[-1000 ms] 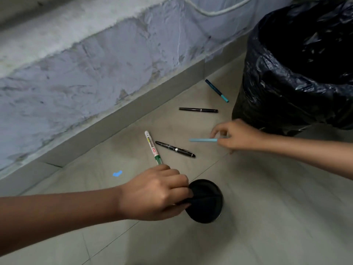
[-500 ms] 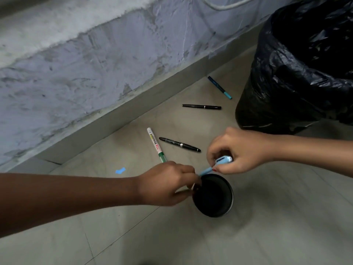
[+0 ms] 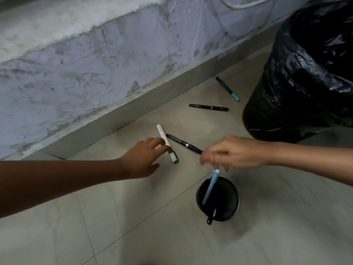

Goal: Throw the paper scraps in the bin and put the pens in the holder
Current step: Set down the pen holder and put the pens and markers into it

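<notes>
While the right grip [image 3: 227, 153] pinches a light-blue pen [image 3: 210, 188] into the black holder [image 3: 236, 203], the spread-open left grip [image 3: 145, 159] reaches over bare floor tiles [image 3: 133, 226].

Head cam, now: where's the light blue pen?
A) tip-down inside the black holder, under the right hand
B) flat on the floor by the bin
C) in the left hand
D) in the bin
A: the light blue pen stands tilted inside the black holder, just below the right hand.

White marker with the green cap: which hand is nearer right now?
Left. The left hand has its fingertips at the white marker; the right hand is off to its right, above the holder.
</notes>
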### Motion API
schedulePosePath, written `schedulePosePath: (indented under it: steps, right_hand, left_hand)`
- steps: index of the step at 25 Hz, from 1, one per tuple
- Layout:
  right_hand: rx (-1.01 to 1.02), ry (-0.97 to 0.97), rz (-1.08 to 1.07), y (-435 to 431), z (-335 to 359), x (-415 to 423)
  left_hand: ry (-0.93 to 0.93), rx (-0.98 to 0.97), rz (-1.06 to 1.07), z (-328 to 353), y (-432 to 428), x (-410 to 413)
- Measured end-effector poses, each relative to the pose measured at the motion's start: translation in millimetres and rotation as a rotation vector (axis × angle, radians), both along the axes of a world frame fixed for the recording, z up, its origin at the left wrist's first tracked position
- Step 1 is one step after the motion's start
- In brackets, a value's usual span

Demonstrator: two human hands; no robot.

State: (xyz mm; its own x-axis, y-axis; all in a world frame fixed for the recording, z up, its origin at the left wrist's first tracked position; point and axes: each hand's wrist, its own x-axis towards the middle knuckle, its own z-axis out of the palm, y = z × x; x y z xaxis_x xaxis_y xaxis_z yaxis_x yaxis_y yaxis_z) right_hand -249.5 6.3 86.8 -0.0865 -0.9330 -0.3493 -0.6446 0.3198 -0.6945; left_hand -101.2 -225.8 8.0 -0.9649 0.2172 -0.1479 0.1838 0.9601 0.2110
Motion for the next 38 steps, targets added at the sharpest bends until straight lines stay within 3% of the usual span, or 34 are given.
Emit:
schedulePosePath:
  steps: [2, 5, 7, 10, 12, 16, 18, 20, 22, 25, 27, 28, 30, 32, 35, 38]
  right_hand:
    - [-0.079, 0.052, -0.210, -14, -26, -20]
    - [0.156, 0.382, -0.096, -46, -74, -32]
    - [0.258, 0.422, -0.040, -65, -98, -23]
    - [0.232, 0.470, -0.036, -67, -100, -21]
    - [0.154, 0.468, -0.034, -52, -73, -33]
    - [-0.068, 0.349, -0.197, 12, 26, -51]
    - [-0.173, 0.293, -0.213, 44, 70, -45]
    - [-0.196, 0.124, -0.227, 58, 91, -30]
    - [-0.182, 0.042, -0.219, 60, 81, -13]
    - [-0.102, 0.099, -0.042, 54, 47, 8]
    - [0.026, 0.135, -0.003, 51, 34, 6]
    - [0.000, 0.099, -0.117, 45, 31, -1]
    - [-0.254, 0.080, -0.488, 27, 17, -28]
    - [-0.297, 0.295, -0.680, -5, -6, -64]
    - [0.127, 0.385, -0.806, -58, -57, -123]
    - [0.361, 0.443, -1.022, -79, -96, -158]
  left_hand:
    - [0.000, -0.090, -0.121, -5, -6, -15]
    - [0.003, -0.344, -0.427, -9, 5, -38]
    - [0.037, -0.487, -0.563, -16, 13, -49]
    - [0.153, -0.486, -0.721, -15, 15, -57]
    - [0.276, -0.268, -0.561, 5, 21, -48]
    - [0.227, 0.758, 0.224, 82, 60, -8]
    - [0.236, 0.964, 0.258, 109, 83, 8]
    - [0.191, 0.998, 0.178, 110, 99, 13]
    - [0.109, 0.933, 0.149, 93, 106, 11]
    - [-0.013, 0.809, 0.077, 66, 106, 6]
    - [-0.083, 0.853, 0.148, 58, 102, 1]
    - [-0.073, 0.903, 0.213, 57, 99, -9]
    - [0.018, 0.905, 0.294, 49, 87, -43]
    - [0.089, 0.688, 0.275, 29, 75, -97]
    - [-0.021, 0.296, 0.205, -1, 67, -186]
    - [-0.144, -0.059, 0.227, -20, 79, -231]
